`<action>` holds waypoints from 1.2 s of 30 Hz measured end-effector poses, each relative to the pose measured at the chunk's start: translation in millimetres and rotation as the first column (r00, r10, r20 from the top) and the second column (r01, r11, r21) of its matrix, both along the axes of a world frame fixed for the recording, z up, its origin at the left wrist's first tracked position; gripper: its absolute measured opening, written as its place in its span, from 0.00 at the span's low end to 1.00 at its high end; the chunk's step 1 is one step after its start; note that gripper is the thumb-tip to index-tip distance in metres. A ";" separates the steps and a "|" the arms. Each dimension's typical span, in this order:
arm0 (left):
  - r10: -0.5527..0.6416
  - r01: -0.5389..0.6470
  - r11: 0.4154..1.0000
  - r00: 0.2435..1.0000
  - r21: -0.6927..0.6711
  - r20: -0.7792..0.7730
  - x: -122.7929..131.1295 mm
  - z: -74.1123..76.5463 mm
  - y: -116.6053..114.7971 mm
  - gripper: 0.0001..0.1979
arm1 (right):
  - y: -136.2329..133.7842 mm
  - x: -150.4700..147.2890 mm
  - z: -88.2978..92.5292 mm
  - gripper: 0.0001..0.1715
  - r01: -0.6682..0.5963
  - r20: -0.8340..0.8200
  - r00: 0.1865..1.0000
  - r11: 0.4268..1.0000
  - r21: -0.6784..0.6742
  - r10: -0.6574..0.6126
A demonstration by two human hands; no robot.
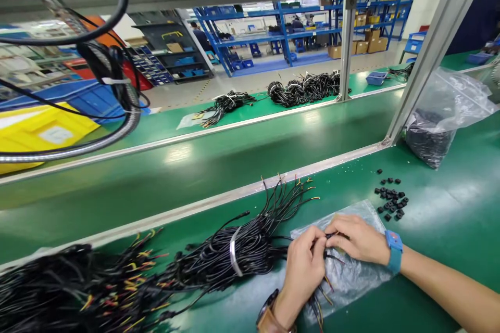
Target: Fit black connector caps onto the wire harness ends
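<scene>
My left hand [305,265] is closed in a pinch on a black cable, with a brown-strapped watch on that wrist. Right beside it, my right hand [357,239] pinches at the same spot, and a blue band circles its wrist. Whatever small part lies between the right fingertips is mostly covered. Loose cable ends with coloured wires [326,296] hang below my hands, over a clear plastic bag [363,283] lying flat. A tied bundle of black cables [250,247] rests just left of my left hand.
A larger heap of cables [58,286] fills the lower left. Small black parts [390,197] lie scattered to the right, near a clear bag of dark parts [429,135]. Metal posts [420,57] rise from the bench, and black hoses [121,0] hang at upper left.
</scene>
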State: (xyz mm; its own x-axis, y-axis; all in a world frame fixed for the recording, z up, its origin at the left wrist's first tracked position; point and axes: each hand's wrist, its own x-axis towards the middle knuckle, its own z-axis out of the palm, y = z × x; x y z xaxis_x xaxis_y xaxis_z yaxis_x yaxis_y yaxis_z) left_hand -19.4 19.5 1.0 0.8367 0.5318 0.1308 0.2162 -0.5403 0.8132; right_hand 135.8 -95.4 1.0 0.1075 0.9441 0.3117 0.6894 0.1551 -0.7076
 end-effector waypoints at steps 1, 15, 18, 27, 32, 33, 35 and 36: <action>-0.007 0.007 1.000 1.000 -0.007 -0.004 0.2 2.2 0.7 0.12 | -0.3 2.8 2.1 0.08 -0.020 0.015 1.000 1.000 -0.005 0.020; -0.029 0.031 0.999 0.998 0.030 -0.063 -2.5 8.0 5.0 0.09 | -1.7 6.1 9.3 0.14 -0.076 0.266 0.961 0.997 -0.020 0.079; -0.013 0.017 0.997 0.999 0.074 -0.048 -2.0 4.6 0.4 0.09 | -1.2 2.8 8.3 0.17 -0.063 0.290 0.955 0.998 -0.021 0.067; -0.037 0.040 0.994 0.999 0.102 -0.035 -2.9 -0.9 -2.0 0.10 | 3.7 -5.9 0.2 0.21 -0.049 0.326 0.943 0.997 -0.064 0.067; -0.054 0.057 0.997 0.997 0.054 -0.046 -1.5 4.3 -0.5 0.11 | 3.3 -3.1 4.8 0.21 0.006 0.381 0.924 0.995 -0.102 0.034; -0.058 0.060 0.997 0.997 0.045 -0.051 -1.6 6.4 0.0 0.11 | 2.6 -1.6 7.1 0.20 0.013 0.382 0.924 0.994 -0.106 0.028; -0.070 0.072 0.997 0.996 0.029 -0.064 -2.3 11.4 1.7 0.10 | 0.9 1.6 11.5 0.17 0.012 0.385 0.923 0.994 -0.107 0.030; -0.078 0.080 0.997 0.994 0.022 -0.070 -3.0 13.9 2.9 0.09 | 0.1 3.0 13.2 0.15 0.003 0.389 0.920 0.994 -0.107 0.039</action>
